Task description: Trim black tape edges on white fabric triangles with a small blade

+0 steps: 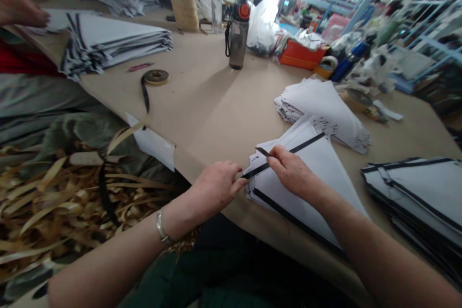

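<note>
My left hand (216, 185) pinches the end of a black tape strip (306, 143) at the near-left edge of a white triangular panel (321, 173). The strip runs across the panel, and a second black strip (274, 203) lies along its near edge. Closed over the panel, my right hand (294, 173) grips a small dark blade (263, 151) that points left, above the strip. Its handle is hidden in my fingers. Several more panels lie fanned under the top one.
White panels (321, 98) are stacked behind, taped panels (418, 183) at the right. A bottle (238, 33), tape roll (156, 76) and pink cutter (140, 66) stand or lie farther back. Backing strips (43, 221) heap at left. Another person's hand (25, 11) is beside a panel pile (119, 41).
</note>
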The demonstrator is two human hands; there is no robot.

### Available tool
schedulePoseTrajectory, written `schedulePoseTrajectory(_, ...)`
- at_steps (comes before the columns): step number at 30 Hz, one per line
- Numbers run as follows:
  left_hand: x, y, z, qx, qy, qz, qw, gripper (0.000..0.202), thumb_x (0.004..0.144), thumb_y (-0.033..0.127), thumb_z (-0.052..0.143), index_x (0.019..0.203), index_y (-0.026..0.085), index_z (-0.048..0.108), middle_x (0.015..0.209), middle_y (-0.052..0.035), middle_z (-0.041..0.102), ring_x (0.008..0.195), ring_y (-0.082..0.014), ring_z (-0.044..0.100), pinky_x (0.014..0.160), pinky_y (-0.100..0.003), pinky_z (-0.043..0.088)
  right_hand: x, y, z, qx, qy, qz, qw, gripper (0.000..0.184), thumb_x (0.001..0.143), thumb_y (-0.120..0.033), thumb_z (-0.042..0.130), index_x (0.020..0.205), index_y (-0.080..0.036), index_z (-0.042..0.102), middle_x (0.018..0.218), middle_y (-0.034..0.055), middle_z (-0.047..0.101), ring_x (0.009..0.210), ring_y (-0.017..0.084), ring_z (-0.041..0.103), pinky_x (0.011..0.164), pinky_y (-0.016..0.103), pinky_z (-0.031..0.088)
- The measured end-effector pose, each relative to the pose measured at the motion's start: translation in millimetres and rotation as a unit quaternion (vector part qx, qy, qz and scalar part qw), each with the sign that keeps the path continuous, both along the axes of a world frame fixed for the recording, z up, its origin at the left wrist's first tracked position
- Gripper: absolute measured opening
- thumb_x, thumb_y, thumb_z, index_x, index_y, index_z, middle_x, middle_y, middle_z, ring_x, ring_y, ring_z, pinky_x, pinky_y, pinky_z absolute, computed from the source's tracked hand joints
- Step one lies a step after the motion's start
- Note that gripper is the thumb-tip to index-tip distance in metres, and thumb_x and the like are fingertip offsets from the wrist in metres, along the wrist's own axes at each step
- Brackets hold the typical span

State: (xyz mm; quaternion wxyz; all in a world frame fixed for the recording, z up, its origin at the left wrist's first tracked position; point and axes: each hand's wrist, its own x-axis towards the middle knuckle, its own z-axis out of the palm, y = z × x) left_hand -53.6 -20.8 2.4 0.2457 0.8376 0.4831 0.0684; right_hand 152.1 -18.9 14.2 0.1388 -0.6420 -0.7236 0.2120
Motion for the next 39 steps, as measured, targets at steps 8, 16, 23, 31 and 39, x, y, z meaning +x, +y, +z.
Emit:
schedulePoseTrajectory(8, 15, 15, 6.5, -0.012, 0.086, -0.035, 0.996, 0.02, 0.078, 0.034, 0.055, 0.074, 0.019, 0.066, 0.069, -0.0069, 0.065, 0.065, -0.0212, 0.059, 0.053, -0.028, 0.034, -7, -30, 4.0, -0.012, 0.064, 0.0, 0.998, 0.02, 0.083, -0.026, 0.049, 0.066, -0.019, 0.057, 0.063, -0.0007, 0.057, 0.06, 0.012, 0.05, 0.057, 0.024, 0.032)
schedulePoseTrajectory(16, 11, 25, 5.9, -0.051, 0.059, -0.033, 0.996, 0.019, 0.076, 0.03, 0.053, 0.068, 0.018, 0.066, 0.063, -0.0042, 0.062, 0.057, -0.015, 0.053, 0.05, -0.025, 0.028, -20, -26, -14.6, -0.031, -0.011, -0.013, 0.999, 0.012, 0.076, -0.021, 0.052, 0.065, -0.02, 0.057, 0.061, 0.0011, 0.061, 0.057, 0.013, 0.051, 0.055, 0.025, 0.03)
schedulePoseTrajectory(23, 19, 12, 6.7, -0.077, -0.004, -0.086, 0.993, 0.02, 0.08, 0.023, 0.048, 0.073, 0.018, 0.065, 0.068, -0.0013, 0.064, 0.063, -0.0131, 0.056, 0.056, -0.022, 0.036, -32, -27, -15.1, -0.02, -0.118, 0.024, 0.993, 0.015, 0.082, -0.022, 0.047, 0.081, -0.02, 0.061, 0.072, 0.007, 0.066, 0.062, 0.017, 0.057, 0.054, 0.026, 0.03)
schedulePoseTrajectory(31, 16, 19, -8.8, 0.12, -0.128, -0.141, 0.974, 0.028, 0.087, 0.03, 0.045, 0.072, 0.017, 0.063, 0.093, -0.0093, 0.064, 0.089, -0.0223, 0.057, 0.078, -0.035, 0.045, 41, -39, 1.3, 0.058, 0.174, -0.103, 0.978, 0.014, 0.086, -0.026, 0.04, 0.084, -0.02, 0.053, 0.074, -0.0003, 0.065, 0.063, 0.011, 0.059, 0.058, 0.021, 0.04)
schedulePoseTrajectory(39, 29, 20, -44.5, 0.117, -0.15, -0.186, 0.964, 0.027, 0.087, 0.035, 0.046, 0.08, 0.022, 0.067, 0.121, -0.0103, 0.059, 0.115, -0.0299, 0.052, 0.098, -0.046, 0.045, 170, -59, -9.6, 0.027, 0.027, -0.311, 0.95, 0.027, 0.074, -0.039, 0.056, 0.081, -0.014, 0.065, 0.068, 0.0021, 0.064, 0.065, 0.014, 0.058, 0.059, 0.023, 0.04)
